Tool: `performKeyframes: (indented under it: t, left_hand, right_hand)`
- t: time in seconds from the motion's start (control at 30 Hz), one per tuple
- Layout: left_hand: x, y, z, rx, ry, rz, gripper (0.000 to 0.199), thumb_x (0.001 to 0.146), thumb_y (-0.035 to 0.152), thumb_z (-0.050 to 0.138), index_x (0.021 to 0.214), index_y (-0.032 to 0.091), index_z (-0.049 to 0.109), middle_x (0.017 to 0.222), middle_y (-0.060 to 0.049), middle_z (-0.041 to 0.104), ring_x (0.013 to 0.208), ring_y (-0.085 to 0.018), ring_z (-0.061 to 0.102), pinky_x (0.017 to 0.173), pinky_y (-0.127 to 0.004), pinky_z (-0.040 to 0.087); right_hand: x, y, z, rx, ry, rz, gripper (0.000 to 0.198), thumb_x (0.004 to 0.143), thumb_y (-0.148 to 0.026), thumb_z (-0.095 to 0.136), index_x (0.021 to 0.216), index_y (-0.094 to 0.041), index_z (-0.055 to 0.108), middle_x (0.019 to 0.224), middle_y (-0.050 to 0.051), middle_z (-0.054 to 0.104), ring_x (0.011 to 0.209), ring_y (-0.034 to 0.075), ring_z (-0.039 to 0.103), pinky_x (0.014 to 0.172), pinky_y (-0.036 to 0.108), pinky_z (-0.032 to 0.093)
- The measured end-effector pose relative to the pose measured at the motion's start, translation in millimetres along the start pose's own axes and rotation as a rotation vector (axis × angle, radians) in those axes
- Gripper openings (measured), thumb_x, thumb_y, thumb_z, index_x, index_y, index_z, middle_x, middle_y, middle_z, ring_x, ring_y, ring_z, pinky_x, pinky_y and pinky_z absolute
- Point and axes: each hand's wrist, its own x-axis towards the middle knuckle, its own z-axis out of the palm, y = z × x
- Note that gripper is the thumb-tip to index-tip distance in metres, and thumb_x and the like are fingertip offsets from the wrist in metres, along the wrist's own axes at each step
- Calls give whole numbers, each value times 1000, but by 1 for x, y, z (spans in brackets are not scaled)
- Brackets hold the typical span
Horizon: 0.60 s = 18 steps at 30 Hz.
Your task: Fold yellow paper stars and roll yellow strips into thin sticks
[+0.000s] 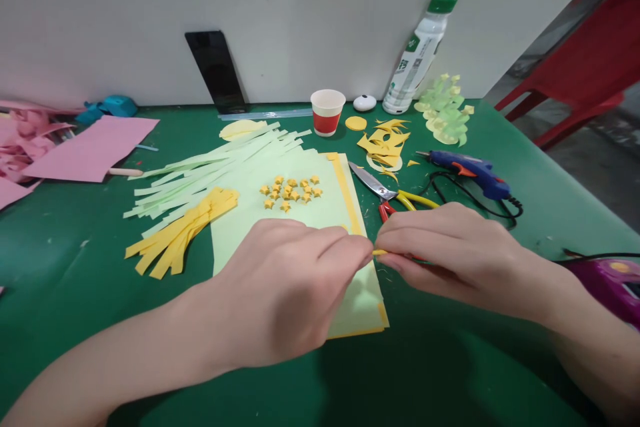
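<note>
A small folded piece of yellow paper (380, 252) shows between my fingertips, mostly hidden by them. My left hand (295, 280) is closed in a pinch at its left end, and my right hand (450, 253) pinches it from the right. Under my hands lies a stack of pale green paper (300, 163) with yellow sheets at its edge. Several small yellow paper stars (290, 192) rest on the stack. Yellow paper strips (185, 233) and pale green strips (215, 167) fan out to the left. Beyond my right hand are scissors (373, 181) with red and yellow handles.
A blue glue gun (470, 173) with a black cord lies at right, near yellow scraps (385, 145). At the back stand a paper cup (327, 117), a bottle (415, 63) and a leaning phone (216, 72). Pink paper (95, 147) is on the left.
</note>
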Motion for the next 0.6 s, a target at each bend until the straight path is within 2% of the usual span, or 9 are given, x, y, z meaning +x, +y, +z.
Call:
performKeyframes:
  t: [0.1,0.23,0.4,0.6]
  left_hand:
    - [0,1,0,16,31,-9,22,83,14,40,74,15,60,53,1,56,40,-12,35,42,-26,18]
    - [-1,2,1,42,78,-9,25,86,17,39,71,15,60,54,0,59,41,-12,39,43,-26,22]
    - [-1,3,2,76,118,-6,25,85,16,39,72,16,60,58,-1,64,43,-11,45,43,-26,27]
    - [-4,4,2,39,125,3,17,80,12,42,73,15,58,60,-2,65,44,-14,49,42,-27,29]
  right_hand:
    - [0,0,1,-19,51,9,18,90,-19,39,79,-16,53,67,3,58,59,10,53,49,22,39]
    - [-1,-4,2,-54,186,25,5,84,-15,51,86,-19,54,74,2,64,65,9,58,54,21,43]
    - [-1,-11,2,-12,275,86,12,81,-12,55,84,-23,56,76,1,66,66,8,60,59,20,47]
    - [4,-17,-5,43,261,98,18,80,-8,52,78,-25,59,69,0,66,59,10,61,54,20,48]
